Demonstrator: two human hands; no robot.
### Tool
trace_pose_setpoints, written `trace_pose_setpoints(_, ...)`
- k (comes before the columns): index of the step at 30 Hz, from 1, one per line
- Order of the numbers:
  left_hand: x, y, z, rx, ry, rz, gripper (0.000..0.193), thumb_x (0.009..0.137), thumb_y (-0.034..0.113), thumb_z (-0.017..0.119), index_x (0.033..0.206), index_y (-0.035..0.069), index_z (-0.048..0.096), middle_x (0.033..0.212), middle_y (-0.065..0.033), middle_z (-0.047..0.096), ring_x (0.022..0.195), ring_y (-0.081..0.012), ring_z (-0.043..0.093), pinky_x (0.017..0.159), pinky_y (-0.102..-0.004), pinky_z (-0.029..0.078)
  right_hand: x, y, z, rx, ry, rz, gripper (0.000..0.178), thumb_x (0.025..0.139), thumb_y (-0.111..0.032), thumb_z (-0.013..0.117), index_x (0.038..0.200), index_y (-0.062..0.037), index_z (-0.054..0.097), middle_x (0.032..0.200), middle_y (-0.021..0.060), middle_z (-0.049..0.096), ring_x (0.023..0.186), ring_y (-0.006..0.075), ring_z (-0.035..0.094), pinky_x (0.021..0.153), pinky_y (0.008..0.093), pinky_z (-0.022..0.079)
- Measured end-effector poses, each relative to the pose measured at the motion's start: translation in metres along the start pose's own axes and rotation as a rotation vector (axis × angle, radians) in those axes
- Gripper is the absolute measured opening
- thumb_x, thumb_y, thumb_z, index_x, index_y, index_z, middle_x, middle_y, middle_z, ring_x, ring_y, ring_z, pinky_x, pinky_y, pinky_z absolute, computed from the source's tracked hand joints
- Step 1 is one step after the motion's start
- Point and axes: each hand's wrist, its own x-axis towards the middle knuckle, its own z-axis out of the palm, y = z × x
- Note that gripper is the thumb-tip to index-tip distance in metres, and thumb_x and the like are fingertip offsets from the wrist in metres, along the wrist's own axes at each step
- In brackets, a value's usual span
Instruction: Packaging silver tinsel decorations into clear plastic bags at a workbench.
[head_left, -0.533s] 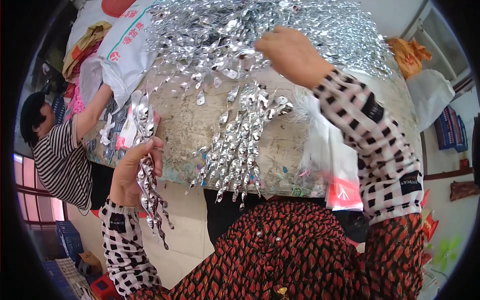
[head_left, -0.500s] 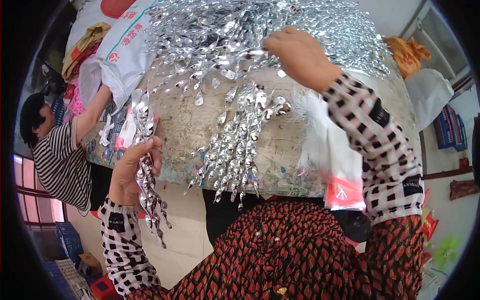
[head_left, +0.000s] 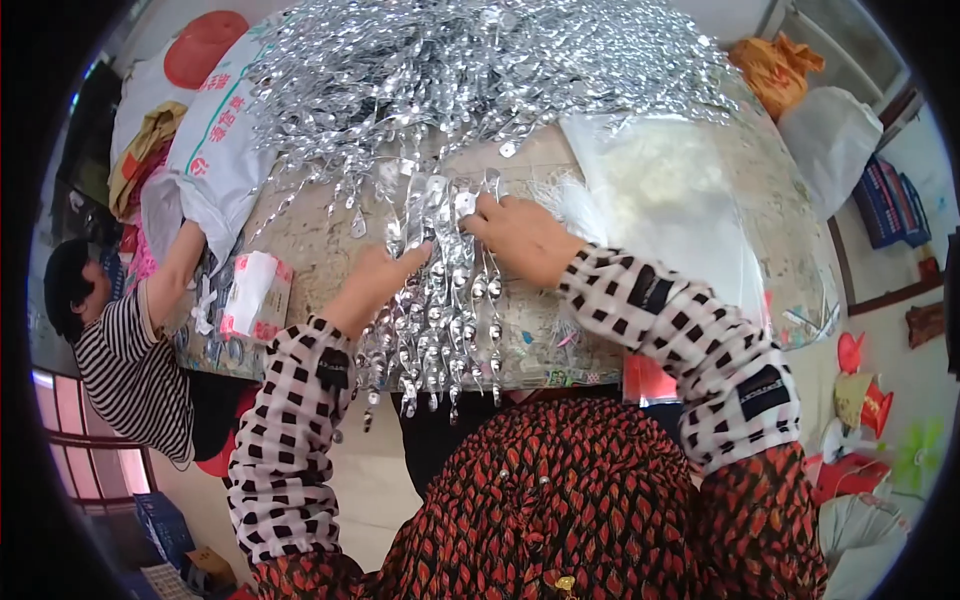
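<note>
A bundle of shiny silver twisted strands point(head_left: 430, 330) lies at the middle of the table, with its lower ends reaching past the near edge. My left hand point(head_left: 375, 283) is closed on strands at the bundle's left side, thumb pointing right across them. At the upper right of the same bundle, my right hand point(head_left: 522, 238) pinches a silver strand near its flat top tab. Some of its fingertips are hidden among the strands. Just beyond both hands spreads a big heap of similar silver strands point(head_left: 480, 75).
Clear plastic bags point(head_left: 665, 190) lie right of my right hand, beside white stringy fibres point(head_left: 568, 205). A pink-and-white packet point(head_left: 258, 298) sits at the left. Further left, a person in stripes point(head_left: 130, 330) reaches into a white sack point(head_left: 215, 135). An orange bag point(head_left: 775, 75) stands far right.
My left hand has carried its strands rightward from beside the bundle onto it. My right hand has come down from the heap to the bundle's top.
</note>
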Motion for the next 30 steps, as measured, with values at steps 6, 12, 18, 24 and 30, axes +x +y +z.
trace_pose_setpoints(6,0.006,-0.015,0.024,0.052,0.2,0.357,0.09,0.071,0.056,0.07,0.124,-0.011,0.044,0.119,-0.031,0.049,0.113,-0.0405,0.048,0.097,-0.0423,0.039,-0.016,-0.047,0.004,0.072,0.02,0.536,0.043,0.074,0.0,0.057,0.116,0.0042,0.047,0.132,0.0272,0.037,0.089,0.0358,0.058,0.076,0.0415,0.051)
trace_pose_setpoints(12,-0.008,-0.012,0.021,0.27,0.163,0.395,0.081,0.076,0.048,0.067,0.123,-0.013,0.042,0.119,-0.0322,0.047,0.114,-0.0429,0.047,0.097,-0.0425,0.038,-0.009,-0.058,0.052,0.085,0.185,0.579,0.035,0.079,0.001,0.05,0.112,0.0123,0.048,0.124,0.0289,0.045,0.102,0.0362,0.053,0.087,0.0397,0.045)
trace_pose_setpoints(18,-0.005,-0.032,0.007,0.339,0.281,0.308,0.079,0.079,0.045,0.065,0.128,-0.01,0.038,0.114,-0.0325,0.053,0.108,-0.0435,0.052,0.094,-0.0455,0.04,0.026,-0.053,0.051,0.192,0.306,0.368,0.04,0.075,-0.001,0.05,0.115,0.0074,0.052,0.127,0.0221,0.047,0.104,0.034,0.052,0.087,0.04,0.044)
trace_pose_setpoints(24,-0.004,-0.036,0.01,0.461,0.288,0.31,0.087,0.088,0.053,0.05,0.138,-0.012,0.024,0.126,-0.0339,0.045,0.119,-0.0445,0.043,0.102,-0.0437,0.033,0.003,-0.056,0.047,0.129,0.262,0.45,0.051,0.068,0.003,0.052,0.119,0.0042,0.052,0.133,0.0202,0.045,0.104,0.0353,0.05,0.091,0.0412,0.039)
trace_pose_setpoints(30,-0.014,-0.027,0.012,0.302,0.36,0.349,0.078,0.093,0.044,0.046,0.139,-0.013,0.019,0.131,-0.0344,0.04,0.125,-0.0438,0.038,0.105,-0.0413,0.031,0.0,-0.042,0.054,0.497,0.432,0.509,0.046,0.075,0.003,0.05,0.12,-0.0011,0.053,0.121,0.0203,0.055,0.108,0.0397,0.051,0.095,0.0423,0.039)
